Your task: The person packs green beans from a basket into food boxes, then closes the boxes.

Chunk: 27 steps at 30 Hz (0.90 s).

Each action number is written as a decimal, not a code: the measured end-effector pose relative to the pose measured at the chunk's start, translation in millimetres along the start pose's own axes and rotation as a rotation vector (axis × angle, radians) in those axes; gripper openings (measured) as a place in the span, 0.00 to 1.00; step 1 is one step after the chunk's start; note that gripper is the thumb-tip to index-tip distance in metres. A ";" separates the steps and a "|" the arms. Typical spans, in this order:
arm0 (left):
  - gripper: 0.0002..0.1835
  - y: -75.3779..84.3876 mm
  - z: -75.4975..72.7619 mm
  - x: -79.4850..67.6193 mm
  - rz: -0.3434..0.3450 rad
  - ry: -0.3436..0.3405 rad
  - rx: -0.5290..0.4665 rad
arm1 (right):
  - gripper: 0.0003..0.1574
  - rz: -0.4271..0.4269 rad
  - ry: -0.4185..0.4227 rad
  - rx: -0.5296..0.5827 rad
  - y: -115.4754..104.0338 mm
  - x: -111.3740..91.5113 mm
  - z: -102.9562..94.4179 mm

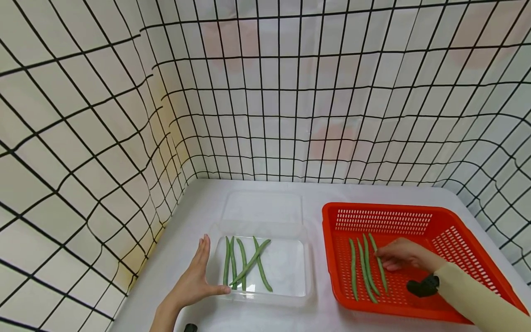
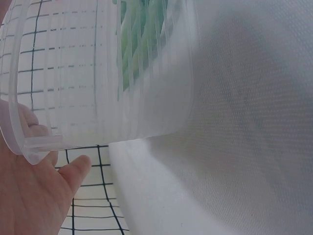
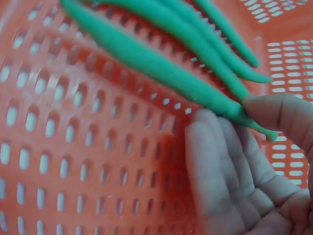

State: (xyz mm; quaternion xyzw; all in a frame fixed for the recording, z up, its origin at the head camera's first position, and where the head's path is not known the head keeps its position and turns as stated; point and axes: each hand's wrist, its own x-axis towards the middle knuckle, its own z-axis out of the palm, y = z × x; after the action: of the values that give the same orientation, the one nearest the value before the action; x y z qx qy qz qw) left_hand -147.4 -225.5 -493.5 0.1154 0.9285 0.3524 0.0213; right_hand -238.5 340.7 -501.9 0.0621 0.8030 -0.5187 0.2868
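My right hand is inside the red basket, pinching one end of a green bean between thumb and fingers. Other green beans lie side by side on the basket floor, just left of that one. The left hand rests at the near left corner of a clear plastic container, fingers straight along its side and thumb at the front rim. Several green beans lie in the container's left half, one slanting across others. The left wrist view shows the container's ribbed wall close up.
Behind the container lies its clear lid, flat on the white tabletop. A black wire grid backed with white cloth encloses the table at the back and sides. Container and basket stand side by side with a gap between them.
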 end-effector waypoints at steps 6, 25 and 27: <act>0.75 1.2 -0.7 -0.5 0.004 0.001 -0.004 | 0.17 -0.063 -0.183 0.248 -5.6 -5.1 -12.3; 0.75 3.0 -0.2 -0.4 0.007 -0.002 -0.009 | 0.13 -0.138 -0.338 0.481 -93.1 -15.8 51.0; 0.75 3.3 -0.2 -0.3 0.007 0.000 -0.014 | 0.12 -0.148 -0.341 0.465 -104.7 -14.7 62.1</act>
State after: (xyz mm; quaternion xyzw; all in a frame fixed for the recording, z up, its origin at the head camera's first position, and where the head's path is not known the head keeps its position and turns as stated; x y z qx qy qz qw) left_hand -146.5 -223.3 -491.2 0.1186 0.9255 0.3591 0.0210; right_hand -243.3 242.0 -429.2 -0.0206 0.6054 -0.7111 0.3569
